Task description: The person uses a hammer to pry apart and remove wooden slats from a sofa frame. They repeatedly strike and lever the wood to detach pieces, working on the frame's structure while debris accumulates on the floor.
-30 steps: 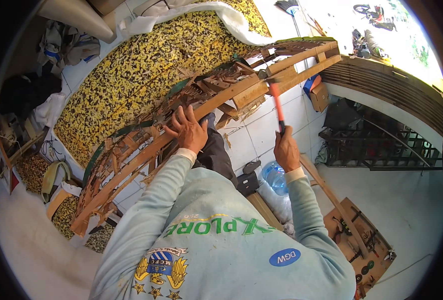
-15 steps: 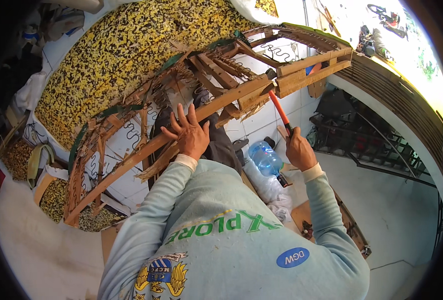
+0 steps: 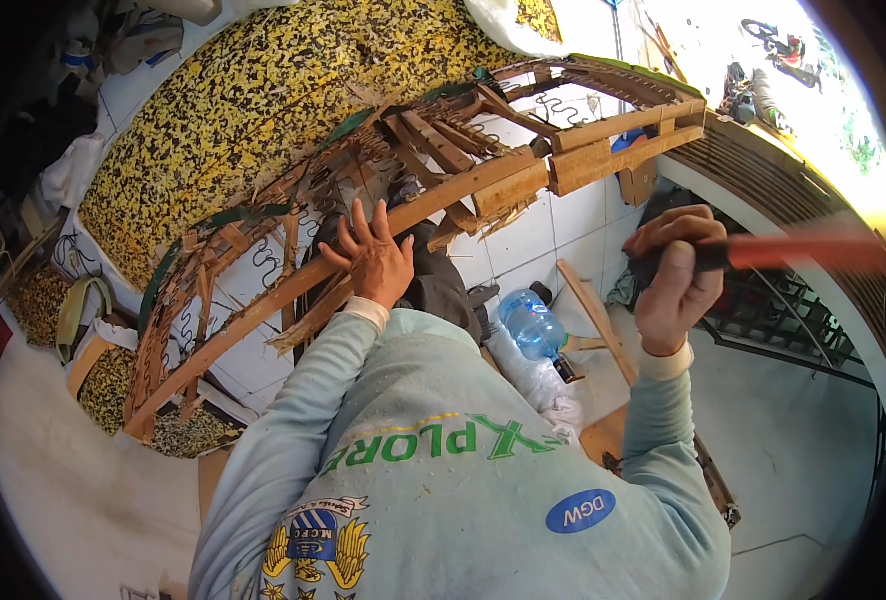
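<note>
A curved wooden sofa frame (image 3: 238, 335) with wavy metal springs (image 3: 263, 258) lies across in front of me. Spread flat on its long near rail is my left hand (image 3: 375, 262), fingers apart, with nothing held. My right hand (image 3: 675, 285) is raised off to the right, wrapped round the dark grip of a hammer (image 3: 803, 250). The hammer's orange shaft is smeared by motion and points right; its head cannot be made out. Near the rail's right part, a shorter wood block (image 3: 511, 190) is fixed against it, with splintered wood below.
Behind the frame lies a large yellow-and-black speckled foam sheet (image 3: 263, 110). A blue water jug (image 3: 531, 325) and a loose wooden strip (image 3: 598, 320) are on the tiled floor between frame and right arm. A dark metal rack (image 3: 793, 325) stands at right.
My right hand has swung the hammer up and to the right, away from the rail's end. The left hand stays on the rail, nearly unmoved.
</note>
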`<state>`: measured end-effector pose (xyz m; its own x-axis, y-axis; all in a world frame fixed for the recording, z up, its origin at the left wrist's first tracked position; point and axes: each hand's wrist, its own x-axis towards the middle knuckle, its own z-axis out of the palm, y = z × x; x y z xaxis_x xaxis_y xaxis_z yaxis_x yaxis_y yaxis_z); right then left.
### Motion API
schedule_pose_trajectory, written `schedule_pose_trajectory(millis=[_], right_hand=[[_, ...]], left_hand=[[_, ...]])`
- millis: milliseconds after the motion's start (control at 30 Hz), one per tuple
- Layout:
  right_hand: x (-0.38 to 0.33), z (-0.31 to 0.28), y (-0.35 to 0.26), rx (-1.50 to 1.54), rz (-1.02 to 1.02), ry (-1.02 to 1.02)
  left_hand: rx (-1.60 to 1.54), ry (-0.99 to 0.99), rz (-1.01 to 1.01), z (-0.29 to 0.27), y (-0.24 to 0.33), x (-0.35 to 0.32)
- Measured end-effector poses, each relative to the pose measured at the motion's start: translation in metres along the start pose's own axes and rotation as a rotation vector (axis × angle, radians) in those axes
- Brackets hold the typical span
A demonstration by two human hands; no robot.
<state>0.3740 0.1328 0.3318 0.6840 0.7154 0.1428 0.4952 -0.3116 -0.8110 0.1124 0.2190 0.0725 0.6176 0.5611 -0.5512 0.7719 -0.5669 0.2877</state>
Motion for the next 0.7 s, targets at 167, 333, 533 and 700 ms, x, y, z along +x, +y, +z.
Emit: schedule_pose_trajectory(millis=[167, 333, 533, 700], right_hand=[[-0.120, 0.009, 0.060, 0.066, 0.640, -0.193], [-0.107, 0.004, 0.046, -0.161, 1.106, -0.306], [-0.026, 0.005, 0.004, 0.309, 0.172, 0.310], [-0.158, -0.002, 0.091, -0.609, 0.648, -0.549]], left_hand=[[-0.030, -0.007, 0.000, -0.001, -0.002, -0.002], [-0.031, -0.051, 0.001, -0.009, 0.000, 0.002], [-0.025, -0.004, 0.010, -0.007, -0.004, 0.002], [-0.037, -0.005, 0.019, -0.007, -0.001, 0.005]])
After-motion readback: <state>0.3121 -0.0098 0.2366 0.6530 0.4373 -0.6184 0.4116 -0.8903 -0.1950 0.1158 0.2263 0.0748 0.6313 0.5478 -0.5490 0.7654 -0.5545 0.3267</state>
